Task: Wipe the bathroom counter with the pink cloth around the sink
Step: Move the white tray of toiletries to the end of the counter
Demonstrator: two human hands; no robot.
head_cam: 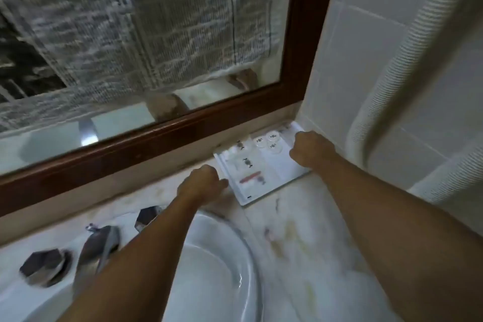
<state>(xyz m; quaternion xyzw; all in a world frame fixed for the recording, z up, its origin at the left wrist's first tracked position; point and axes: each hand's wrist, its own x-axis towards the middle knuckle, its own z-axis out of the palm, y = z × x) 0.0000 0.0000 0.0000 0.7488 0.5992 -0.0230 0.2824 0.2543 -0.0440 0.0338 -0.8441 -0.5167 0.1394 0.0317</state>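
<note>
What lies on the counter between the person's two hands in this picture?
In the head view, a white tray with small toiletries sits between the left hand and the right hand, each gripping a side.

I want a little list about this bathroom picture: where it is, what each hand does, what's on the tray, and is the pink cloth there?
place: counter beside a sink, under a mirror
left hand: closed at the tray's left edge
right hand: closed on the tray's right edge
tray: white, in the corner, holding small wrapped items, too blurred to name
tap: behind the sink, between two dark knobs
pink cloth: not in view
</note>
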